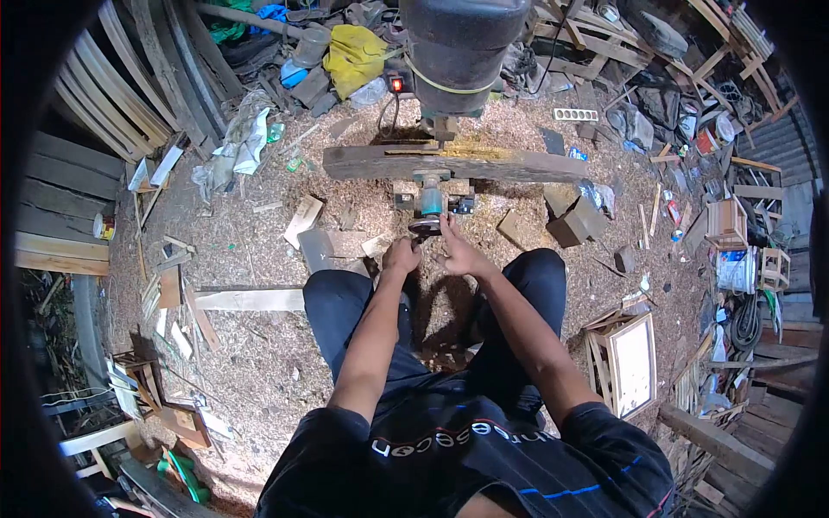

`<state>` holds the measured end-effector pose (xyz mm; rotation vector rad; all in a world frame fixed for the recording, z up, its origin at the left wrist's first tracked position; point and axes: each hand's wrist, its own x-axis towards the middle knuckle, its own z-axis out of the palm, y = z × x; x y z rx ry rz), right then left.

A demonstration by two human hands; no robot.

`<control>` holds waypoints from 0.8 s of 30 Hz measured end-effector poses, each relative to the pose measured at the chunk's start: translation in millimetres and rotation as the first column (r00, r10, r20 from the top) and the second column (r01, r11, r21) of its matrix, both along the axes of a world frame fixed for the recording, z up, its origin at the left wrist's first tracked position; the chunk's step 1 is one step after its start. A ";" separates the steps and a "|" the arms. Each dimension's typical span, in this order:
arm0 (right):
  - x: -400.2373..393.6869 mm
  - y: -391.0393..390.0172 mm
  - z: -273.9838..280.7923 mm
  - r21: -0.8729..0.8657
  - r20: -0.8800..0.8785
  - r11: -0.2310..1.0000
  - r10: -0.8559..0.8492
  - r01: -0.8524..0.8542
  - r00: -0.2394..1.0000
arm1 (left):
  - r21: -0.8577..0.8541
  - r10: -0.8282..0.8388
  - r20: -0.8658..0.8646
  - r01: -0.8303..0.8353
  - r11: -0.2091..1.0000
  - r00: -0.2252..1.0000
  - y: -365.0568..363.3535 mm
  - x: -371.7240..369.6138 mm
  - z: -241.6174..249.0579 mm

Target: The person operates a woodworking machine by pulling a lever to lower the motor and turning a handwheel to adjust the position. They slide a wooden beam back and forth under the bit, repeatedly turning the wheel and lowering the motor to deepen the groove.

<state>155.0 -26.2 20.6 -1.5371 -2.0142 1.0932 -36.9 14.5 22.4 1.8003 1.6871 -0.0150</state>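
My left hand is closed round a small dark tool whose end shows at the fingertips, just below a dark round disc. To its right my right hand has its index finger stretched up to the disc's right edge and its thumb apart from it. The disc sits at the near end of a teal machine part. Behind that part lies a long, rough wooden beam. What the tool's tip touches is too small to tell.
A big dark motor-like drum stands beyond the beam, beside a lit red switch. Wood offcuts and shavings cover the ground. A white-topped wooden frame stands at the right, a pale board at the left.
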 end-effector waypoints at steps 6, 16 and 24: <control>25.3 52.2 107.5 0.237 -0.469 0.719 -0.504 0.653 0.725 | 0.635 -0.019 0.384 -0.249 0.731 0.923 41.6 0.6 136.1; 75.4 182.6 399.9 0.498 -0.785 0.312 -0.235 0.809 0.574 | 0.876 -0.619 0.391 -0.482 0.021 0.682 149.1 98.5 422.6; 128.3 339.1 420.4 0.459 -0.592 0.467 -0.473 0.756 0.652 | 0.887 -0.446 0.456 -0.435 0.156 0.770 155.7 118.0 427.3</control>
